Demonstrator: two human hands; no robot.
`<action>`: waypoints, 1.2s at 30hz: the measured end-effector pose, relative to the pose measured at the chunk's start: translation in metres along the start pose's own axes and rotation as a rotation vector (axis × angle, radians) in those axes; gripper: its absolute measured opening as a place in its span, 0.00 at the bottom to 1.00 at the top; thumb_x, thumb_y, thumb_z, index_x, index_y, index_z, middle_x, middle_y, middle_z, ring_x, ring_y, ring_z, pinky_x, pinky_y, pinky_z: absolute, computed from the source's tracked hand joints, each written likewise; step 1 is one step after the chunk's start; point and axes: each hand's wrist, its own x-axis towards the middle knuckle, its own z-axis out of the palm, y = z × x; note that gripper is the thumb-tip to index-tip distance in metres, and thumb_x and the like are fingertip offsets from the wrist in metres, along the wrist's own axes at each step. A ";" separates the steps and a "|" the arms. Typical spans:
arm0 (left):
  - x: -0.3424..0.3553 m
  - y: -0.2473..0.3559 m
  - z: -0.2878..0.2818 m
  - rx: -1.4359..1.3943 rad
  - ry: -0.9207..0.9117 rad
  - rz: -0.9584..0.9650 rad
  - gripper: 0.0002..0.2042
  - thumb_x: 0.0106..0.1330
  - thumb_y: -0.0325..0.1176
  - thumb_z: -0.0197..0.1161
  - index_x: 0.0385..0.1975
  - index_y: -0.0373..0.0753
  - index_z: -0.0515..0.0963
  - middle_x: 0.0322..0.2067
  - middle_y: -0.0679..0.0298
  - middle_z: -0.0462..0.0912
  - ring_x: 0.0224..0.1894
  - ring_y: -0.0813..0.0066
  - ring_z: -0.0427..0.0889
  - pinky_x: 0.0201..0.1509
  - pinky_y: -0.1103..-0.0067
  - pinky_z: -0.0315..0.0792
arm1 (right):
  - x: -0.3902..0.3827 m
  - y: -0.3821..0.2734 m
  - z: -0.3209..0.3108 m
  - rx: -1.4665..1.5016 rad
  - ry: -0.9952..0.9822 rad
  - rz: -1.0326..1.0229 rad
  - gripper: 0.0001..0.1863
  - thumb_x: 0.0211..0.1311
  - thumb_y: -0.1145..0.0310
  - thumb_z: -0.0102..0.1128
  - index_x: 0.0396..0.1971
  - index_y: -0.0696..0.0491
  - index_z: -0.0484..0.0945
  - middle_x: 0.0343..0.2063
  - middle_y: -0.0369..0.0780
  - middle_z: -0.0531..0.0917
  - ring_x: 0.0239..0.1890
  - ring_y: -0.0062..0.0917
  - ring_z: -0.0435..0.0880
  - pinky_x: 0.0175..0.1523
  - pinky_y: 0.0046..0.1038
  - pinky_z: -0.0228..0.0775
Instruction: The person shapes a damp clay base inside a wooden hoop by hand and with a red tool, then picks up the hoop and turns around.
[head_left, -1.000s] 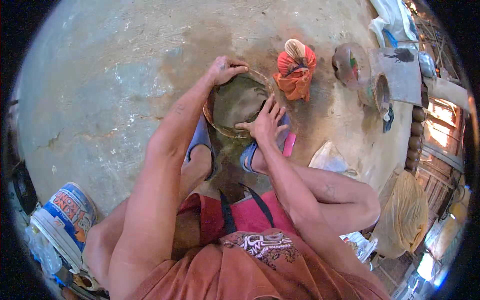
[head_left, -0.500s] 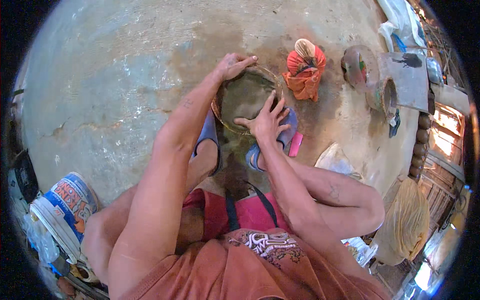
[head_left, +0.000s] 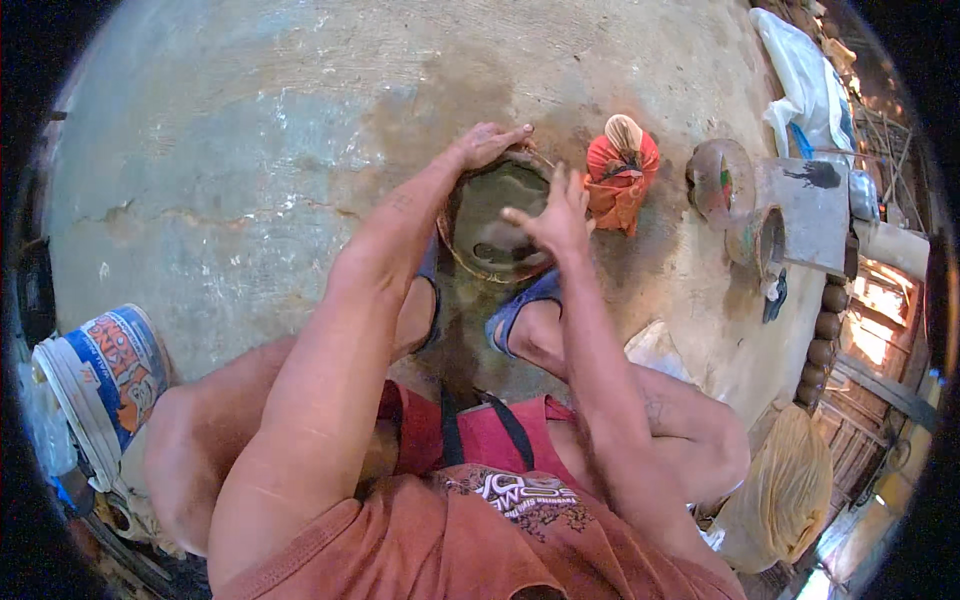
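A round, shallow basin (head_left: 490,215) with a brown rim rests between my feet. Its inside looks wet and grey-green, with darker marks toward the near edge. My left hand (head_left: 488,147) grips the far rim, its thumb side toward the basin's opening; some of its fingers are hidden. Over the right rim my right hand (head_left: 560,218) is spread and slightly blurred, holding nothing visible. Just right of that hand stands a red-orange cloth bundle (head_left: 618,190), with a pale rounded piece (head_left: 624,132) at its top.
Two round clay-coloured vessels (head_left: 718,180) (head_left: 756,242) stand at right beside a grey board (head_left: 808,215). White plastic sheeting (head_left: 800,75) lies beyond. A yellowish sack (head_left: 780,490) is at lower right; a blue-and-white bucket (head_left: 105,385) lies at left. Dark damp patches mark the concrete floor (head_left: 250,150).
My right hand has lifted from the basin's near right inside and moved up and right toward the cloth bundle. My left hand still holds the far rim. The whole view has shifted slightly.
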 end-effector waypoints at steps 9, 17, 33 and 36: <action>-0.010 -0.027 -0.005 -0.544 0.004 0.000 0.31 0.75 0.65 0.47 0.60 0.49 0.83 0.57 0.53 0.84 0.59 0.62 0.81 0.69 0.68 0.69 | 0.005 -0.031 -0.021 -0.233 -0.158 -0.426 0.81 0.22 0.34 0.85 0.80 0.41 0.46 0.80 0.47 0.43 0.80 0.57 0.44 0.73 0.73 0.45; -0.071 -0.050 0.001 -1.241 0.418 -0.132 0.37 0.76 0.61 0.49 0.77 0.44 0.58 0.67 0.49 0.74 0.62 0.63 0.79 0.64 0.66 0.73 | 0.021 -0.068 -0.021 -0.549 -0.094 -1.095 0.69 0.29 0.42 0.85 0.77 0.37 0.56 0.79 0.39 0.54 0.79 0.48 0.52 0.72 0.69 0.54; -0.158 -0.008 0.031 -0.152 1.007 -0.516 0.21 0.69 0.42 0.55 0.57 0.43 0.83 0.57 0.50 0.83 0.61 0.51 0.80 0.70 0.61 0.67 | 0.052 -0.113 0.031 -0.808 -0.123 -1.237 0.16 0.69 0.58 0.56 0.54 0.40 0.77 0.53 0.34 0.76 0.62 0.33 0.74 0.57 0.59 0.72; -0.154 -0.028 0.038 -0.237 1.008 -0.491 0.22 0.69 0.42 0.54 0.61 0.44 0.80 0.60 0.49 0.81 0.63 0.52 0.78 0.74 0.60 0.62 | 0.047 -0.119 0.034 -0.862 -0.072 -1.189 0.16 0.69 0.58 0.56 0.55 0.38 0.75 0.53 0.35 0.77 0.62 0.33 0.74 0.57 0.58 0.72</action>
